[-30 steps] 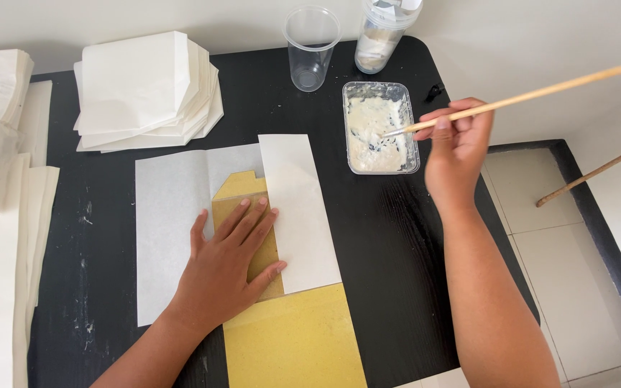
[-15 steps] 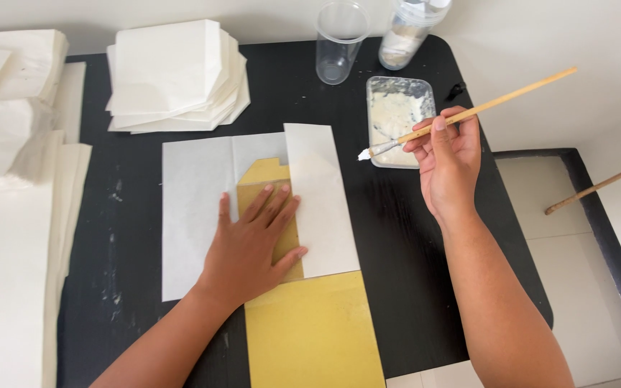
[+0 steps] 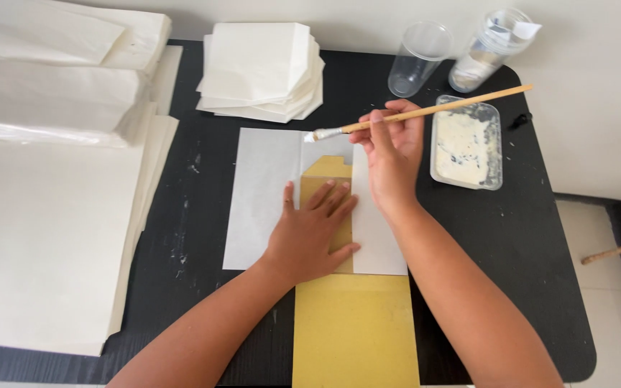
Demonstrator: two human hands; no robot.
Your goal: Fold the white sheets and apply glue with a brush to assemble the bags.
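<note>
A black counter (image 3: 512, 251) carries everything, with large cream paper sheets (image 3: 44, 244) spread over its left part and piles of folded white paper bags (image 3: 52, 108) above them. A smaller stack of folded white paper (image 3: 260, 68) sits at the counter's far edge. In the middle lies a white paper sheet (image 3: 260, 194), partly folded, with a yellow cardboard template (image 3: 353, 330) running from under it toward the near edge. The left hand (image 3: 310, 230) lies flat and spread on the template and sheet, pressing down with an open grip that holds nothing. The right hand (image 3: 391, 154) has its grip closed around a wooden-handled paste brush (image 3: 425, 111), whose bristle tip touches the sheet's far edge just above the template's notched end. To the right sits a rectangular plastic tray of white paste (image 3: 466, 144), and beyond it a clear plastic cup (image 3: 418, 61) beside a clear bottle (image 3: 489, 50).
</note>
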